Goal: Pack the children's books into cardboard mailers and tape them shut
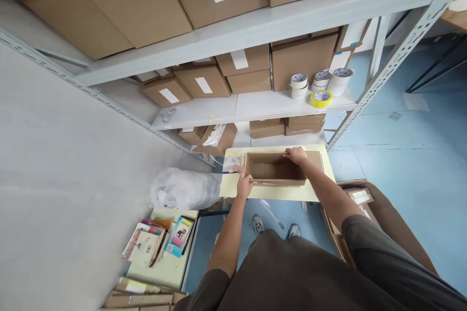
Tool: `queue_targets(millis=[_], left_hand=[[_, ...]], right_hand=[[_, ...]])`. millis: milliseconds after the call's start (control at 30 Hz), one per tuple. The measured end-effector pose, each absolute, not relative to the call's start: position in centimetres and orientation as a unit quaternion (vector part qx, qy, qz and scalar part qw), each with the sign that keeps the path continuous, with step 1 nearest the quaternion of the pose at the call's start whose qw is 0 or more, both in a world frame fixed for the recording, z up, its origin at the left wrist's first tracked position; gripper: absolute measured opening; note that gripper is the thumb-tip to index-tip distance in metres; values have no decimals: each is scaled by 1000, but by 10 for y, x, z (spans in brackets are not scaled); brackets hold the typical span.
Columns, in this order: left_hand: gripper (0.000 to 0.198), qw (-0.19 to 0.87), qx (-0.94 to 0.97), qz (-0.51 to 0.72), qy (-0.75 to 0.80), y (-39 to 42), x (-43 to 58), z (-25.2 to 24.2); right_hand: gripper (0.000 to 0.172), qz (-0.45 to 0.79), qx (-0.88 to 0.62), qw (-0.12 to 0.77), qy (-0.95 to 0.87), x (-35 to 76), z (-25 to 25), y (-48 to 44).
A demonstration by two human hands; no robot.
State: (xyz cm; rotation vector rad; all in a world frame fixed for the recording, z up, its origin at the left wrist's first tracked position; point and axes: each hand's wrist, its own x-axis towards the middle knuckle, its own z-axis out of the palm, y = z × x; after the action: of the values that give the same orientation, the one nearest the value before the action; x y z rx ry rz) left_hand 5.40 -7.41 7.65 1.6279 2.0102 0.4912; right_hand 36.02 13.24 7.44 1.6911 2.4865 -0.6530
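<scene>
An open cardboard box lies on a small pale yellow table, its brown inner walls showing from above. At the box's near left corner, my left hand grips the edge with its fingers over the rim. My right hand holds the far edge toward the right, fingers bent over it and partly hidden. Just left of the box lies a colourful printed sheet or booklet, with a purple pen along its near edge.
A metal shelf rack with cardboard boxes stands ahead. White tape rolls and a yellow one sit on its shelf. A plastic-wrapped bundle and books are at left. A large carton stands right.
</scene>
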Motion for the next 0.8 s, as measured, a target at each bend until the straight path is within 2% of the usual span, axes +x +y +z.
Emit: queue_targets(millis=[200, 300, 400, 500, 567, 700, 733, 800], left_hand=[[16, 251, 569, 179, 762, -77, 59, 71], [16, 249, 574, 194, 755, -76, 59, 70], [18, 259, 580, 206, 744, -76, 57, 69], [22, 281, 578, 229, 731, -77, 52, 65], [38, 305, 579, 252, 713, -79, 46, 63], [108, 349, 605, 273, 662, -82, 20, 62], [118, 350, 617, 275, 649, -82, 11, 62], [117, 340, 643, 286, 623, -80, -8, 63]], right_hand=[[54, -179, 547, 70, 815, 362, 72, 138], [50, -174, 548, 62, 816, 364, 71, 135], [44, -165, 550, 1, 819, 365, 69, 128], [50, -155, 569, -108, 801, 356, 67, 119], [52, -161, 589, -173, 773, 341, 67, 110], [57, -207, 608, -278, 714, 286, 68, 88], [58, -217, 608, -303, 701, 268, 69, 82], [58, -228, 598, -350, 685, 231, 71, 71]])
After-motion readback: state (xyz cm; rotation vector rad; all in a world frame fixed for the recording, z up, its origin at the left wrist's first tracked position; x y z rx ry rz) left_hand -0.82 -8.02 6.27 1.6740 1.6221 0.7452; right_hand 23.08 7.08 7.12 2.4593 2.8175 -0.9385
